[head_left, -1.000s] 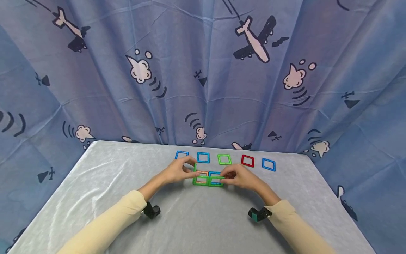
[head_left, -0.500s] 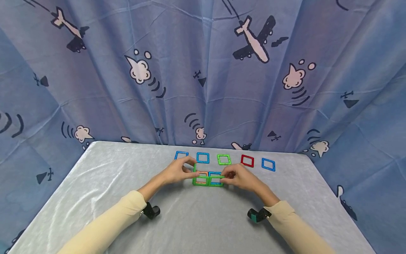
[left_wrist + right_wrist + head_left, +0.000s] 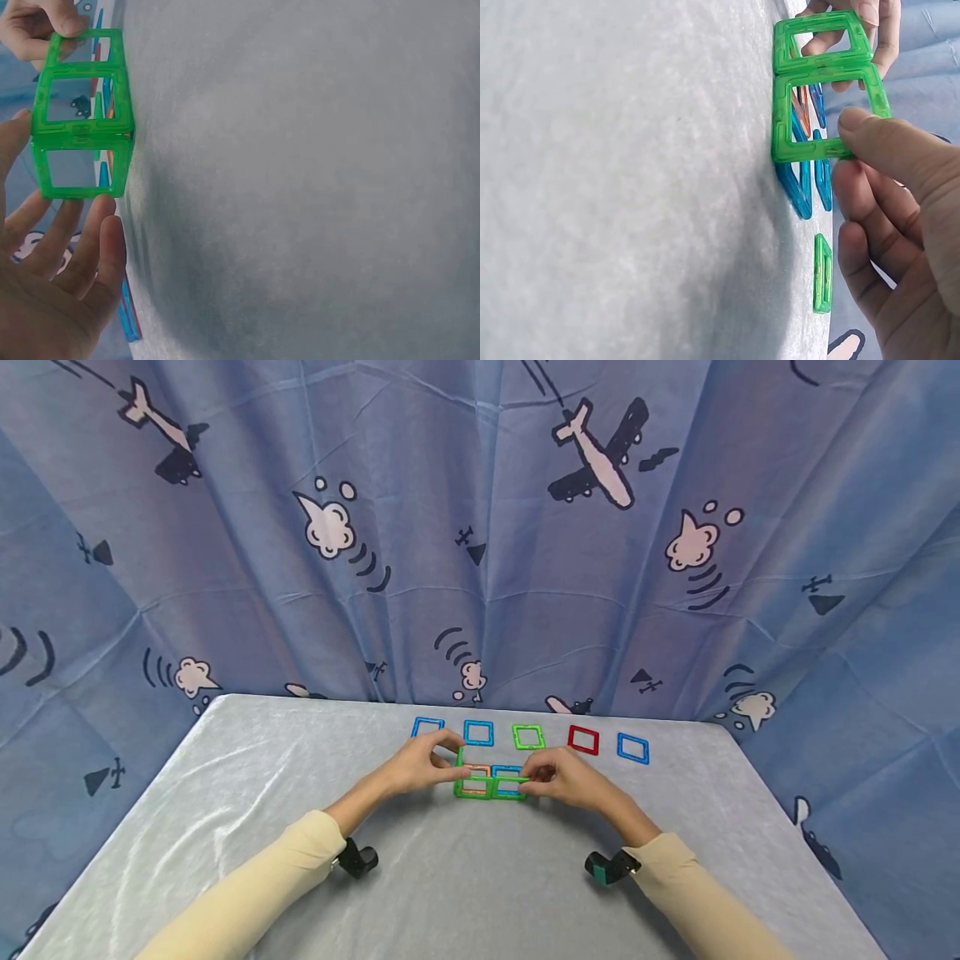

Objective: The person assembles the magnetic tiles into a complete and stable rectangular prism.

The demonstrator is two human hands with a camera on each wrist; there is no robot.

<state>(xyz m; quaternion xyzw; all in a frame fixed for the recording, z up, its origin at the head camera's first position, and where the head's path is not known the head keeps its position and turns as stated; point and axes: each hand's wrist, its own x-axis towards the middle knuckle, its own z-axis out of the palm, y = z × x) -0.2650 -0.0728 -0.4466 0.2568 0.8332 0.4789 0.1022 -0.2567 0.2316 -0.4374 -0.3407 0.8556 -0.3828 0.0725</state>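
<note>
Green square magnetic tiles stand upright in a joined row. In the right wrist view, my right hand [image 3: 911, 225] pinches the near right green tile [image 3: 782, 112] at its upper corner, thumb on the front. The near left green tile [image 3: 124, 97] adjoins it and meets a green side tile [image 3: 82, 192] at a corner. My left hand [image 3: 420, 764] holds that side tile, thumb at the front corner and fingertips at the far edge. Behind the green row an orange tile [image 3: 477, 767] and a blue tile [image 3: 507, 767] lie flat, partly hidden.
Along the table's back lie a blue tile [image 3: 478, 721], a green tile [image 3: 528, 748], a red tile [image 3: 583, 728] and a far right blue tile [image 3: 633, 737]. Another blue tile [image 3: 428, 720] is partly behind my left hand. A patterned curtain [image 3: 420, 527] hangs beyond the grey-covered table [image 3: 480, 885].
The view shifts very slightly. Both hands and the tiles keep their places.
</note>
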